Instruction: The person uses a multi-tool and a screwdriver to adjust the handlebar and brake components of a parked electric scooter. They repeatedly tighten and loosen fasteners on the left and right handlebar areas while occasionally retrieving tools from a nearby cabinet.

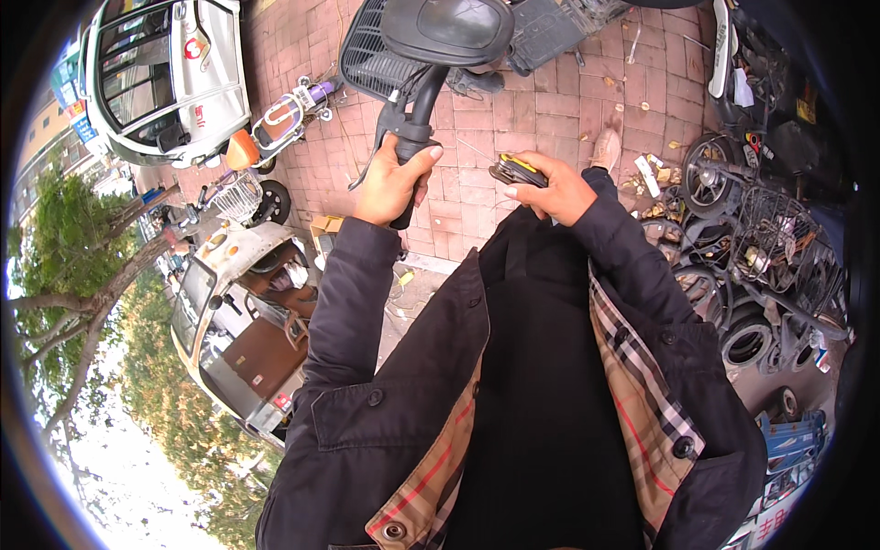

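Fingers of my left hand (389, 190) are closed around the black grip (402, 218) of a two-wheeler's handlebar. Its brake lever (363, 170) sticks out to the left of the hand. A dark mirror (449, 27) rises beyond the grip, next to a black wire basket (368, 57). To the right, my right hand (561, 191) is closed on a small black-and-yellow hand tool (519, 170); its exact kind cannot be made out. The tool is held apart from the handlebar, over the brick paving (449, 197).
A heap of wheels, tyres (747, 341) and scrap metal lies at right. On the left stand a white van (206, 78), a purple two-wheeler (307, 105) and an open-sided white vehicle (215, 275). A dark plastic panel (550, 32) is at the far middle.
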A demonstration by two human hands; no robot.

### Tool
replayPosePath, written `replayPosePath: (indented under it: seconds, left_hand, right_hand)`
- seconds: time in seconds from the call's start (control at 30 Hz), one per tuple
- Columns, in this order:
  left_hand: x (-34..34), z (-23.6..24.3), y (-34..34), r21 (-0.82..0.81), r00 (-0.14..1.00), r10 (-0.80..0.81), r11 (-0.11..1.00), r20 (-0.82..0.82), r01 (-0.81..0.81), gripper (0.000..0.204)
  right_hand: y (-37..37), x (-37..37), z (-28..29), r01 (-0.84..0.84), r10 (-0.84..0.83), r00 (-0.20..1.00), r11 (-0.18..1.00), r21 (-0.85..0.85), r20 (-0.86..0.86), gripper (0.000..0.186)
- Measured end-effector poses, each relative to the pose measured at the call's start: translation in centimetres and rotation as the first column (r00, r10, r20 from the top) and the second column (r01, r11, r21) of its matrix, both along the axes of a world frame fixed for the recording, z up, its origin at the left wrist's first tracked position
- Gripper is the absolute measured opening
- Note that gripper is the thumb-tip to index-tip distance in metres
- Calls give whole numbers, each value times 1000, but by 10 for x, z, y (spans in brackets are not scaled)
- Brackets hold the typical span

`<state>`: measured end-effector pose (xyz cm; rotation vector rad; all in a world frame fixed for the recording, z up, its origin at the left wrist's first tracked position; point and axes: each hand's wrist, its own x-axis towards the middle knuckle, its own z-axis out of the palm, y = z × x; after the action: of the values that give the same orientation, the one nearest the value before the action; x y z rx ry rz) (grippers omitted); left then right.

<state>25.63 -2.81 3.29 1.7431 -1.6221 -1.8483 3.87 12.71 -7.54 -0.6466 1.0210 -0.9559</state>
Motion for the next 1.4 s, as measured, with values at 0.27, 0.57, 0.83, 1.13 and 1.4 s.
replayPosePath:
  seconds: [0.27,0.57,0.83,1.13,1.4]
  left_hand:
    - [-1,9,-19,428,989,102,902,-108,-47,30]
    - [-11,9,-18,298,996,44,952,77,-65,22]
    - [-13,7,-11,155,987,-1,988,158,-23,18]
    - [-8,3,-17,215,995,9,976,102,-31,18]
    - [16,-9,-35,657,963,178,754,-201,-2,35]
  right_hand:
    - [-9,13,-7,12,-9,995,999,-31,96,43]
    - [-6,17,-11,12,-10,997,999,-32,74,44]
    - [-6,10,-11,37,-38,997,999,9,67,43]
    - [-4,9,-9,23,-23,993,1000,2,116,42]
    - [3,16,-8,69,-73,991,997,35,112,45]
